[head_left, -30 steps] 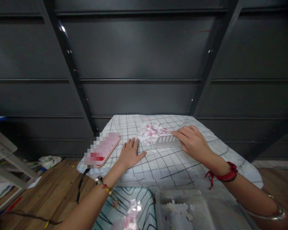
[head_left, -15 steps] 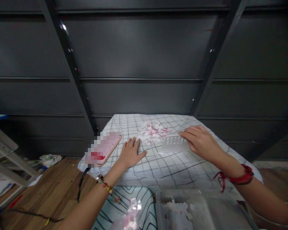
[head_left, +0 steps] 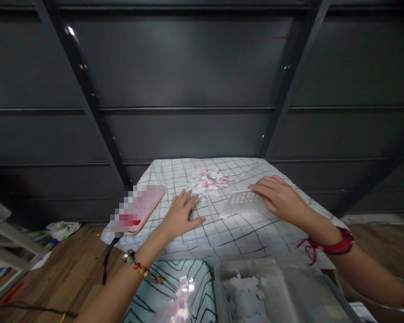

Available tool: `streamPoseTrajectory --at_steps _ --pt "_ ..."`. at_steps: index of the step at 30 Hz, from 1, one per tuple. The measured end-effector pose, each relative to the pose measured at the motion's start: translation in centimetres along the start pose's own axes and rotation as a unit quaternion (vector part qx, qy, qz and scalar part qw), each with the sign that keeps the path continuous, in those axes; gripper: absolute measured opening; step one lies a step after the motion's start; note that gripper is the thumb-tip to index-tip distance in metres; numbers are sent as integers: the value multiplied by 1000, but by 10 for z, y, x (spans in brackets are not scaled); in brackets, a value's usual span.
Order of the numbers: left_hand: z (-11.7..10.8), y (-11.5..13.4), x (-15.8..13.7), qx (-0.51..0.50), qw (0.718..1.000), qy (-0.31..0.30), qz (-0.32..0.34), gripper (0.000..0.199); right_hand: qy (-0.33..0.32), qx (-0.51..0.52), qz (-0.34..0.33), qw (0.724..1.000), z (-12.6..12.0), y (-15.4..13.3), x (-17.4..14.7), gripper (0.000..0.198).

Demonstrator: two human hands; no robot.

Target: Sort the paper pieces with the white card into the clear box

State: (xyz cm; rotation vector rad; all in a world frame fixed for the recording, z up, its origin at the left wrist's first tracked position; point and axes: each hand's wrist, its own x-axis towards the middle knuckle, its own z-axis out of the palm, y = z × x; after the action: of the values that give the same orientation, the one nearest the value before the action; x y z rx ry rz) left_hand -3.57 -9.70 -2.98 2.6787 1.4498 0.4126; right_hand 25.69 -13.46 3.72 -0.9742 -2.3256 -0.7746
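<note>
A loose heap of small white and pink paper scraps (head_left: 211, 179) lies on a white cloth with dark grid lines (head_left: 218, 237). My left hand (head_left: 180, 216) rests palm down with its fingers spread, its fingertips at the heap's near left edge. Between the thumb and fingers of my right hand (head_left: 278, 199) is a white slotted plastic piece (head_left: 240, 204), held by its upper edge. It leans with its lower edge at the cloth, right of the scraps and apart from the main heap. My right fingers partly hide its right end.
A pink-edged phone (head_left: 148, 208), its screen pixelated, lies at the table's left. In front stand a clear plastic box (head_left: 218, 291) with paper pieces inside and a teal patterned cushioned surface (head_left: 138, 296) bearing a clear bag of pink scraps (head_left: 180, 303). A dark panelled wall (head_left: 188, 67) rises behind.
The whole view has shifted slightly, so most things appear further left. The slotted piece is tilted a little differently in my right hand. My left hand stays spread beside the scraps.
</note>
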Motion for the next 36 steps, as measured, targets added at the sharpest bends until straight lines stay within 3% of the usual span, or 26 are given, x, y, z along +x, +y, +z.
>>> streamPoseTrajectory --at_steps 4,15,18,22,26,36 --pt "-7 3 -3 -25 996 -40 82 85 7 47 -4 999 -9 -5 -9 25" --pt "-7 1 -1 -34 994 -73 69 94 2 114 1 994 -42 -15 -25 22" --pt "-6 1 -1 -24 995 -77 60 95 25 57 23 998 -34 -12 -19 21" --pt "-6 -4 -6 -6 996 -80 35 95 40 -47 56 996 -5 -15 -1 27" --pt "-10 -12 -18 14 996 -92 7 93 30 -82 48 995 19 -28 12 30" --pt "-22 -27 -46 43 987 -157 -12 98 65 -60 -5 996 4 -59 17 29"
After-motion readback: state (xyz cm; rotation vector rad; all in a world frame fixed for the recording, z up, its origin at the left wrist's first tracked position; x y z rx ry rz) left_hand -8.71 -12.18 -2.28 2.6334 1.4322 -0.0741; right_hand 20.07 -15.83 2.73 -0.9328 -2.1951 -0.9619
